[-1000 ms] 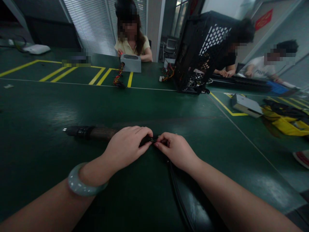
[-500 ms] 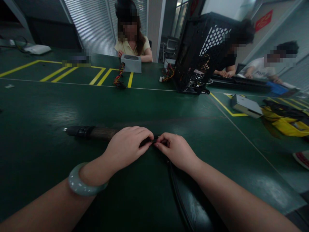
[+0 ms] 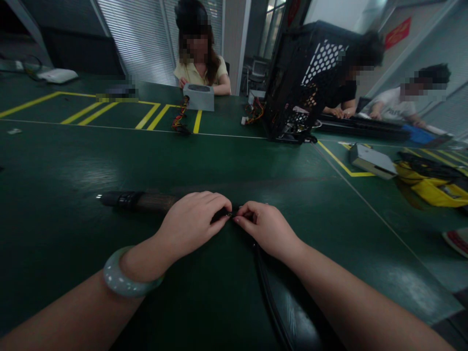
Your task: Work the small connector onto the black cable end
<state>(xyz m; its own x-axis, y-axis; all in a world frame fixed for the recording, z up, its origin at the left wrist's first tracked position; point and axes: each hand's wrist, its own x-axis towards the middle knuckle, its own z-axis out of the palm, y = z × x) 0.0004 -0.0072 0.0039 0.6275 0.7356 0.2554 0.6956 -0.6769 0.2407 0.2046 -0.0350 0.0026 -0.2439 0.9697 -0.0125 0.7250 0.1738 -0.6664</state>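
Observation:
A dark, rod-shaped tool [image 3: 153, 201] with a metal tip lies on the green table [image 3: 91, 248], tip to the left. My left hand [image 3: 197, 219], with a pale green bangle on the wrist, covers its right end. The fingers are pinched near that end. Facing it, my right hand [image 3: 268, 226] pinches at a small dark piece, fingertips almost touching those of my left. From under my right hand a black cable [image 3: 268, 292] runs down toward the table's near edge. What exactly sits between the fingertips is too small to make out.
Across the table stand a grey power supply [image 3: 199, 96] with wires and a black computer case [image 3: 303, 83]. A metal box [image 3: 372, 160] and yellow bag [image 3: 440, 187] lie right. Three people sit at the far side.

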